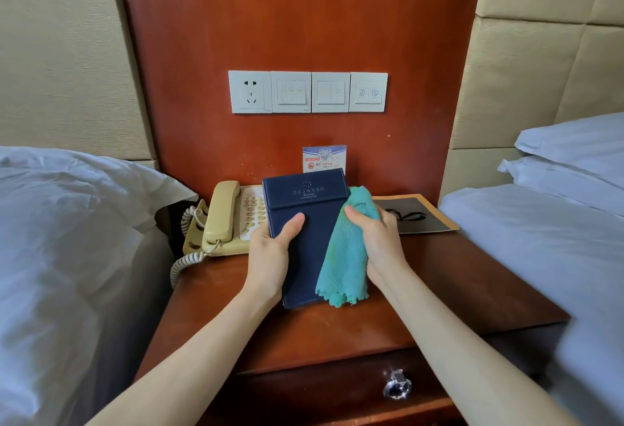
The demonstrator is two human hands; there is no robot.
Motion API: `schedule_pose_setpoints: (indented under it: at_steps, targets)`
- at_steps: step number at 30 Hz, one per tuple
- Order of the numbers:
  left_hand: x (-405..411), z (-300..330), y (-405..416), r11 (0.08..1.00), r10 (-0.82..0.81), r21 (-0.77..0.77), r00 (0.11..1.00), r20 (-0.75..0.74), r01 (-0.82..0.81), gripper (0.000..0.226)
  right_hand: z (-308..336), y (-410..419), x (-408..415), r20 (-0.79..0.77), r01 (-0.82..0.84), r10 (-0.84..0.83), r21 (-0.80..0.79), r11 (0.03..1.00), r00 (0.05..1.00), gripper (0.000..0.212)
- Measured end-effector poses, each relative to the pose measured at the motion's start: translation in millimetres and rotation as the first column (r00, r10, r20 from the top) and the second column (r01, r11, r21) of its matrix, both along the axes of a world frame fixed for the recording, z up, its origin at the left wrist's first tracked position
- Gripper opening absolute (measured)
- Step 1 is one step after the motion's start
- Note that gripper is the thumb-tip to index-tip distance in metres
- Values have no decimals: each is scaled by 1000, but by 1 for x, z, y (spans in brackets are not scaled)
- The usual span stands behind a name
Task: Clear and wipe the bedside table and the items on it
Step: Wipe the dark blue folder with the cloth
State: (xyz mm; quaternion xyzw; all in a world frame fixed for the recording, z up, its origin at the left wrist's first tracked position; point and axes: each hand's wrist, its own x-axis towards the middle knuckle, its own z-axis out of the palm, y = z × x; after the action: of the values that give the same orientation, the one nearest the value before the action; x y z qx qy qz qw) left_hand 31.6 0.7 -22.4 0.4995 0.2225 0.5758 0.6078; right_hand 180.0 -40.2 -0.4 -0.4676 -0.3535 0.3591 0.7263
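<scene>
While the left hand (270,253) grips the dark blue leather folder (305,223) by its left edge, thumb on the front face, holding it tilted up above the reddish wooden tabletop (456,277), the right hand (374,240) bunches a teal microfibre cloth (344,256) against the folder's right edge. The folder's long axis runs near to far, so the wipe likely travels along it, and the cloth hand is the one touching that face. A beige corded telephone (226,219) sits far left, just behind the folder.
</scene>
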Motion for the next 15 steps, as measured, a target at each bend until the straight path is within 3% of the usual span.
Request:
schedule_pose_setpoints:
  at_steps: [12, 15]
  targets:
    - [-6, 3, 4, 997, 72, -19, 997, 39, -71, 17, -8, -11, -2, -10, -42, 42, -48, 998, 999, 9]
    - [-7, 3, 5, 997, 76, -30, 997, 31, -75, 18, -7, -13, -5, 38, -46, 47, -32, 998, 998, 24]
